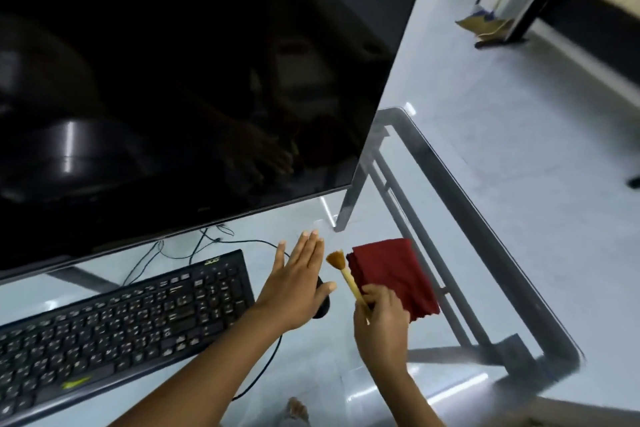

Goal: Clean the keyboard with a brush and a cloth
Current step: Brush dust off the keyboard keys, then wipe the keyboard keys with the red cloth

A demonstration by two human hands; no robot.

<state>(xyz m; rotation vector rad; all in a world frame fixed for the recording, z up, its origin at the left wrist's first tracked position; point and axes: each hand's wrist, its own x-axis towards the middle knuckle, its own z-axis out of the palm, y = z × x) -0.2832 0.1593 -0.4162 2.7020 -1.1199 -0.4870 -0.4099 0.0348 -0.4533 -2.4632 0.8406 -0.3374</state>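
My right hand [381, 319] pinches the fan brush [341, 269], likely light and soft-bristled, low on its handle; my left hand [294, 284] is flat, empty.

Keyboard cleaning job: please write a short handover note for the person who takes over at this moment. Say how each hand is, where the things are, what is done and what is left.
Left hand: open, fingers straight, above the black mouse; whether it touches cannot be told.
Right hand: holds the brush by its handle, bristles pointing away from the person.
Keyboard: on the glass table, left of both hands; nothing touches it.
Cloth: red, folded, lying on the table just right of the brush.
Done: the brush is in hand.
Left: probably brushing the keys, then wiping with the cloth.
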